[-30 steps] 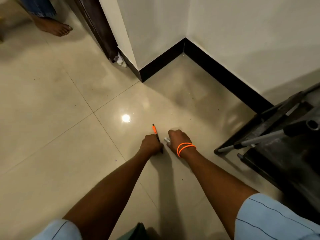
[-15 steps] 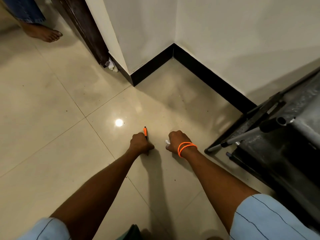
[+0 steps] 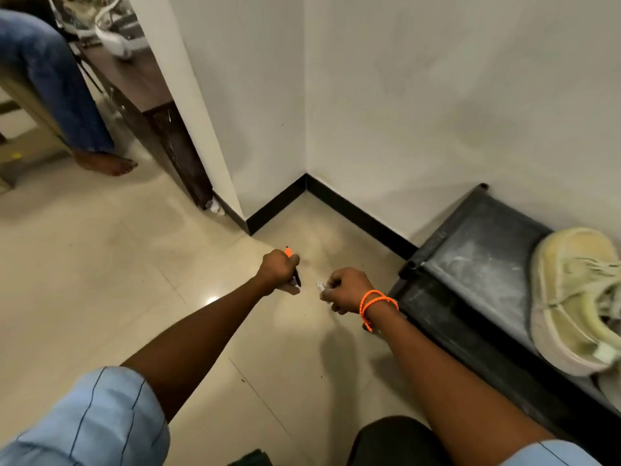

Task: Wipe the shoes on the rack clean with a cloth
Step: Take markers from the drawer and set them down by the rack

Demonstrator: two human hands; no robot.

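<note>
I am looking down at both fists held out over the tiled floor [image 3: 100, 270], close together but not touching. My left hand [image 3: 279, 269] is curling round a pen [image 3: 288, 252] with an orange end, its dark tip poking out below the knuckles. My right hand [image 3: 347, 290], with orange bands [image 3: 374, 302] on the wrist, is pinching something small and white [image 3: 320, 286]; I cannot tell what it is, though to my eye it may be the pen's cap, which would explain why the two hands are meeting. Neither hand is holding a cloth, and I am not seeing one anywhere, so I judge the wiping has not started.

The shoe rack [image 3: 477, 264] is standing against the wall to my right, its dark top shelf looking dusty. A pale yellowish sneaker [image 3: 578, 297] is lying on that shelf, well apart from my right hand and further right of it, untouched. My right wrist is hovering just beside the rack's near corner.

Off to the upper left, another person's bare foot [image 3: 107, 163] is resting on the floor.
</note>
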